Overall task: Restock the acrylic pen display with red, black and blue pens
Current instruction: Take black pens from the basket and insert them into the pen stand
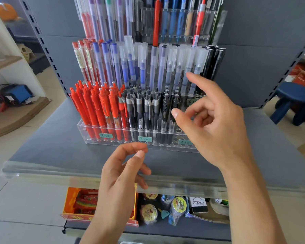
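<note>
A tiered acrylic pen display (88,133) stands on a grey shelf (51,150). Its front row holds red click pens (95,106) on the left and black and grey click pens (148,110) in the middle, with bare holes at the right end. The second tier carries red, blue (113,64) and frosted capped pens. My right hand (213,124) hovers in front of the front row's right end, fingers loosely spread, holding nothing. My left hand (123,171) floats lower over the shelf's front edge, fingers relaxed and holding nothing.
Price labels (145,138) are stuck on the display's front. A lower shelf holds an orange snack box (70,205) and small packets (176,206). A blue stool (292,101) stands at the right, and a white shelving unit (5,64) at the left.
</note>
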`<state>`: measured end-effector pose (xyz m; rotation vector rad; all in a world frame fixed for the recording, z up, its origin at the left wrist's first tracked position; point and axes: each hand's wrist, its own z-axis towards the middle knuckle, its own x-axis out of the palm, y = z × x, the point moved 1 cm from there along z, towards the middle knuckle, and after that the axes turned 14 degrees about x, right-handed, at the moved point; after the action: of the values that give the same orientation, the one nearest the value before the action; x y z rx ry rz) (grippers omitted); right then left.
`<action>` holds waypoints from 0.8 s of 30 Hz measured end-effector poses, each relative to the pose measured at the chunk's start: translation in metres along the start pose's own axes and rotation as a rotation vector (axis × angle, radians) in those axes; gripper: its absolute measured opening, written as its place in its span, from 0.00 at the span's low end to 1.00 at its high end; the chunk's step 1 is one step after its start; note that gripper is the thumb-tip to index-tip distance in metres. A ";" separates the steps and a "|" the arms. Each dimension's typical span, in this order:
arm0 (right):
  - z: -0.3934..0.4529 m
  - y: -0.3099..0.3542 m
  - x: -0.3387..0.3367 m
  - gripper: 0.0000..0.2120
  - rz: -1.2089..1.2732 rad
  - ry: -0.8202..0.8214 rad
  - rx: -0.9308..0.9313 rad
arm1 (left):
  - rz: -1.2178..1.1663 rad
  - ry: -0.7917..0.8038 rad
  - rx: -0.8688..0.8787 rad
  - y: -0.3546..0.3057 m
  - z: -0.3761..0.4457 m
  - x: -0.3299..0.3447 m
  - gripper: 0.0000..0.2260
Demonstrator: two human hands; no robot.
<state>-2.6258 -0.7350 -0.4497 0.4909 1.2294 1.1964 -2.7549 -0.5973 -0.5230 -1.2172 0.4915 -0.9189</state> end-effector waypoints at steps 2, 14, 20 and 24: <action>0.000 0.000 0.002 0.29 -0.070 0.031 -0.015 | 0.004 -0.002 0.000 0.000 0.001 0.000 0.10; -0.005 -0.002 0.007 0.23 -0.015 0.059 0.010 | 0.030 0.020 0.045 -0.003 -0.002 -0.002 0.09; -0.026 0.001 0.012 0.27 -0.117 0.032 -0.057 | 0.317 0.080 0.350 -0.006 -0.018 0.000 0.17; -0.049 -0.002 0.015 0.28 -0.227 0.060 -0.110 | 0.520 0.154 0.434 -0.005 -0.030 0.001 0.22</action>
<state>-2.6703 -0.7368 -0.4746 0.2283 1.2270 1.0840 -2.7784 -0.6158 -0.5269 -0.5835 0.6532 -0.6250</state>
